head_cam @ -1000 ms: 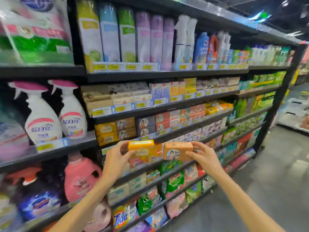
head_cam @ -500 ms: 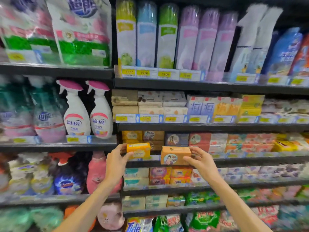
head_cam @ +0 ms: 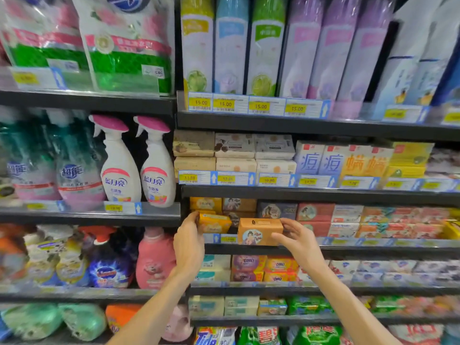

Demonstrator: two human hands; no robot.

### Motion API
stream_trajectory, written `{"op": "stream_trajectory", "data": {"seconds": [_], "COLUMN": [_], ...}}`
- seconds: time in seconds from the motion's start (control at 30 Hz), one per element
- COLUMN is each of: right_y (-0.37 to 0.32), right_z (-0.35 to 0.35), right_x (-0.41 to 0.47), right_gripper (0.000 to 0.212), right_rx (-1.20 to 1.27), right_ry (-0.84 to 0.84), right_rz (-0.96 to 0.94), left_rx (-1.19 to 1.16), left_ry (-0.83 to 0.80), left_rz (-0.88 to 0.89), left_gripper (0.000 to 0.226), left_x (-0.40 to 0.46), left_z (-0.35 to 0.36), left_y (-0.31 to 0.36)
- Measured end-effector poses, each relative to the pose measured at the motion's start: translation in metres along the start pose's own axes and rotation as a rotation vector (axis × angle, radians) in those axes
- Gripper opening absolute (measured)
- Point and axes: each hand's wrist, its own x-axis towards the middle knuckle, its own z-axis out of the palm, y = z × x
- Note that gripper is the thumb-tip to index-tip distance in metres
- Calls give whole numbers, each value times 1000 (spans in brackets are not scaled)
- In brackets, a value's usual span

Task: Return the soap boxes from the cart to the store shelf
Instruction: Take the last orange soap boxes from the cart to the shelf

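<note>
**A shop aisle of soaps and cleaners**

This is a store. Dark shelves (head_cam: 298, 120) run in tiers, packed with rows of identical goods: soap boxes (head_cam: 316, 212), spray bottles (head_cam: 119, 168), refill pouches (head_cam: 127, 43), tall cartons (head_cam: 231, 46). Yellow price tags (head_cam: 225, 103) in blue holders line each shelf edge, several reading 15.00.

Dark gap (head_cam: 235, 229) between stacked soap boxes (head_cam: 239, 204); shelf (head_cam: 323, 195) close overhead.

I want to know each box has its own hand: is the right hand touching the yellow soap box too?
Apart. The head view shows the right hand gripping only the orange soap box; the left hand holds the yellow soap box.
</note>
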Motion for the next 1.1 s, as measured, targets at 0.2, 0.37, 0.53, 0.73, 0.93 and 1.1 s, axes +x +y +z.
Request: {"op": "stream_trajectory", "data": {"seconds": [0.2,0.37,0.53,0.73,0.93,1.1], "right_y": [0,-4,-8,-13,-16,-22], "right_z": [12,23,37,51,63,73], "right_x": [0,2,5,7,10,10], "right_gripper": [51,53,55,51,55,50], "right_rx": [18,22,30,30,-9,-52], "right_ry": [13,38,68,93,149,180], "right_rz": [30,35,39,43,22,0], "left_rx": [186,357,419,443,426,430], "left_ry": [-16,-2,-37,-124,-154,-188], "left_rz": [76,501,574,518,554,586], "left_gripper": [58,34,43,55,51,49], "left_x": [-1,-3,-2,3,-4,0], "left_z": [16,28,26,23,13,12], "left_y": [2,-7,-14,-37,-49,-56]}}
